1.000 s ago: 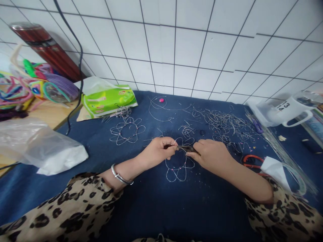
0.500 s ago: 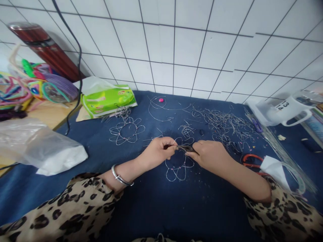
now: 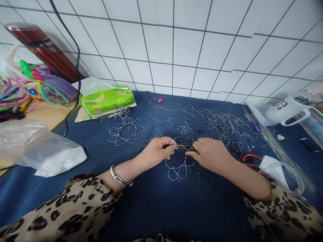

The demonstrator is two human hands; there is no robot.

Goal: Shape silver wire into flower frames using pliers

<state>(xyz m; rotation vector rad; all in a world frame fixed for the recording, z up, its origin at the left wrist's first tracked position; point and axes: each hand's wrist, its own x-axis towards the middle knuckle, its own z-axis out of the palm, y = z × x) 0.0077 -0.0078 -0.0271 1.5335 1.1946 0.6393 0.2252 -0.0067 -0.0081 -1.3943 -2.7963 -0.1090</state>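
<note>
A thin wire flower (image 3: 178, 165) with small pink beads lies on the blue cloth (image 3: 176, 201) below both hands. My left hand (image 3: 156, 151), with a silver bangle on its wrist, pinches the wire near the flower's middle. My right hand (image 3: 209, 153) is closed round a small dark tool (image 3: 185, 148) whose tip meets the left fingers over the flower. A second finished wire flower (image 3: 126, 130) lies farther back on the left.
A heap of cut wire pieces (image 3: 222, 122) lies at the back right. A green tissue pack (image 3: 107, 99), a clear plastic bag (image 3: 37, 148), coloured pipe cleaners (image 3: 22, 89), a red flask (image 3: 42, 47), a white mug (image 3: 290, 107), red-handled pliers (image 3: 249, 158) and a pink bead (image 3: 160, 99) surround the work.
Both hands and the tool stay almost still over the wire flower; only the view shifts a little.
</note>
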